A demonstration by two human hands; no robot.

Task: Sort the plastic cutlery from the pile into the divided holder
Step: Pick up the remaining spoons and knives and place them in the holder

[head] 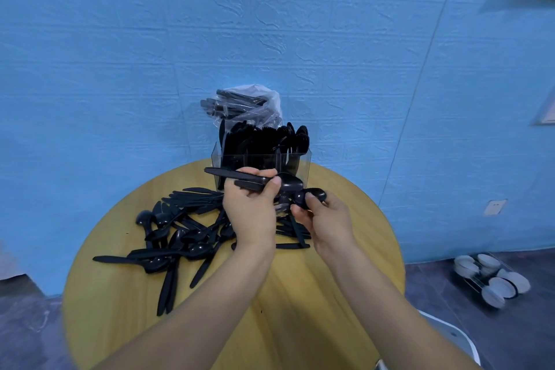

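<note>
A pile of black plastic cutlery (180, 234) lies spread over the left and middle of the round wooden table (300, 294). The clear divided holder (300, 159) stands at the table's far edge, packed with upright black knives, forks and spoons. My left hand (252, 210) grips a small bunch of black spoons (255, 182) held sideways just in front of the holder. My right hand (326, 219) pinches another black spoon (312, 196) by its bowl end, right beside the bunch. More cutlery lies hidden under both hands.
A clear plastic bag of black cutlery (240, 105) rests behind the holder against the blue wall. On the floor at the right stands a wire rack with white bowls (492, 279). A white chair edge (456, 336) shows at the lower right.
</note>
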